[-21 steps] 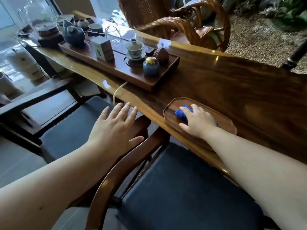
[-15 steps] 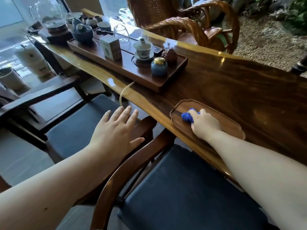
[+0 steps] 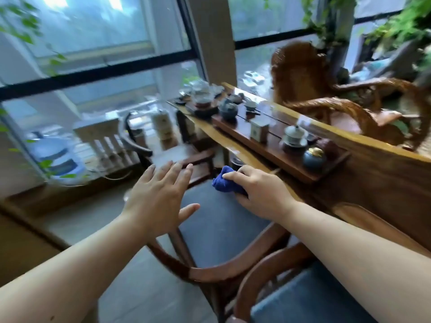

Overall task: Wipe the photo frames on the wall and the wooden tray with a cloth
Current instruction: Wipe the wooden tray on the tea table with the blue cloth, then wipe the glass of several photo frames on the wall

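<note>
My right hand (image 3: 258, 192) grips a bunched blue cloth (image 3: 226, 181) in the air beside the table's near edge, above a chair seat. My left hand (image 3: 161, 197) hovers open, fingers spread, to the left of the cloth and holds nothing. The small wooden tray (image 3: 354, 212) lies on the wooden table (image 3: 384, 183) to the right; only its curved rim shows behind my right forearm. No photo frames appear in the view. The picture is blurred by motion.
A long dark tea tray (image 3: 275, 155) with a teapot, cups, a box and a blue jar sits further along the table. Two blue-cushioned wooden chairs (image 3: 221, 229) stand below my arms. A carved root chair (image 3: 326, 106), windows and a water bottle (image 3: 53, 155) lie beyond.
My right hand has come off the small tray with the cloth and moved left past the table's edge. The view has swung up and left towards the windows. My left hand stays open.
</note>
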### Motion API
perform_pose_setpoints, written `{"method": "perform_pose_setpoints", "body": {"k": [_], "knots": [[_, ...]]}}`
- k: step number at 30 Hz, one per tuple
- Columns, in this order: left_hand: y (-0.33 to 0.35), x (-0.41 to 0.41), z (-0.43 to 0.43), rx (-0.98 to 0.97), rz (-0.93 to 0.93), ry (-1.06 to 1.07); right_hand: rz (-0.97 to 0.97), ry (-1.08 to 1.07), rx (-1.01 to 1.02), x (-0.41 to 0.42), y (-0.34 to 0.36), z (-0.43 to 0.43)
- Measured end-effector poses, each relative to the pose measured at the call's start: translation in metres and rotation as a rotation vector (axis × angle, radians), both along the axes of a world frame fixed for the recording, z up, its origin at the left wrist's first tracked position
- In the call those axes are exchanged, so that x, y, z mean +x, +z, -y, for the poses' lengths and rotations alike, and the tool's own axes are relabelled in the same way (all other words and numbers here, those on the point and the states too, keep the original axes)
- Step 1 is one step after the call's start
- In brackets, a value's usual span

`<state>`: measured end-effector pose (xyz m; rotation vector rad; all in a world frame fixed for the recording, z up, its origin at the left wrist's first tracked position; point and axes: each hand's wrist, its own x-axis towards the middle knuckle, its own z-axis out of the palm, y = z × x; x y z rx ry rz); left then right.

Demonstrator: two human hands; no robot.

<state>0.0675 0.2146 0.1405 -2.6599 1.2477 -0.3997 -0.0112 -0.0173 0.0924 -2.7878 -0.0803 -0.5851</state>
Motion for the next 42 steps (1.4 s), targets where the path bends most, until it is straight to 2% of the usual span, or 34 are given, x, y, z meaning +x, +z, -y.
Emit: {"method": "perform_pose_setpoints", "body": {"k": [6,11,17,21,29,35,42], "knots": [[0.093,-0.002,-0.140,-0.039,0.178,0.146,0.182,0.190,-0.070,0.041,0.096,-0.130],[0.172,-0.016,-0.262,-0.038,0.308,0.374,0.315,0.328,-0.117,0.068,0.180,-0.254],[0.237,-0.050,-0.357,-0.009,0.432,0.536,0.466,0.481,-0.126,0.082,0.251,-0.366],[0.270,-0.069,-0.401,-0.008,0.500,0.606,0.566,0.563,-0.080,0.095,0.287,-0.424],[0.333,-0.107,-0.476,0.157,0.625,0.911,0.715,0.876,0.088,0.131,0.353,-0.553],[0.371,-0.157,-0.507,0.419,0.651,1.221,0.760,1.136,0.205,0.119,0.364,-0.641],[0.383,-0.199,-0.532,0.586,0.627,1.377,0.782,1.310,0.373,0.076,0.359,-0.702]]}}
